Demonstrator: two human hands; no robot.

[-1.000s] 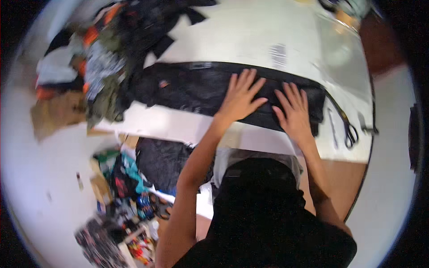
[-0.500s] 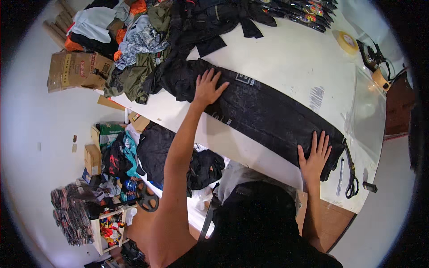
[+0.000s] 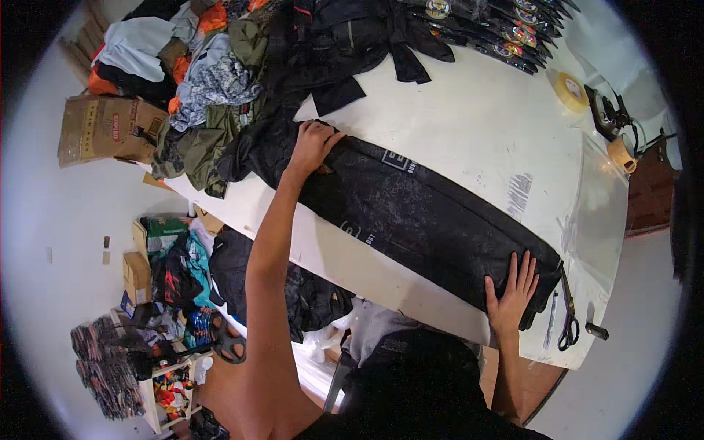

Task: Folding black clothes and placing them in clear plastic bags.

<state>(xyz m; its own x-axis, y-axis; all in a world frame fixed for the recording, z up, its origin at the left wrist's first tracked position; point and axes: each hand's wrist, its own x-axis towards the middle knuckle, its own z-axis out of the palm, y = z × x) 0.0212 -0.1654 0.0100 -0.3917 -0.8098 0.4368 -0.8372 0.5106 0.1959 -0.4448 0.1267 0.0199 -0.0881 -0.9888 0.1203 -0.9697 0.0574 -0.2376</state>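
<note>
Brown cardboard box (image 3: 110,130) on the floor, upper left — glossy black packets (image 3: 506,26) along the table's far edge

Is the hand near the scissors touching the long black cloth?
Touching. The head view shows the right hand lying flat on the end of the black garment, beside the scissors.

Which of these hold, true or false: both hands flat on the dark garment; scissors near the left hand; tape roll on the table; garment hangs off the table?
1. Both hands press on the dark garment: true, left hand at one end, right hand at the other.
2. Scissors lie near the left hand: false, they lie beside the right hand.
3. A tape roll sits on the table: true.
4. The garment hangs off the table: false, it lies stretched out on the tabletop.
</note>
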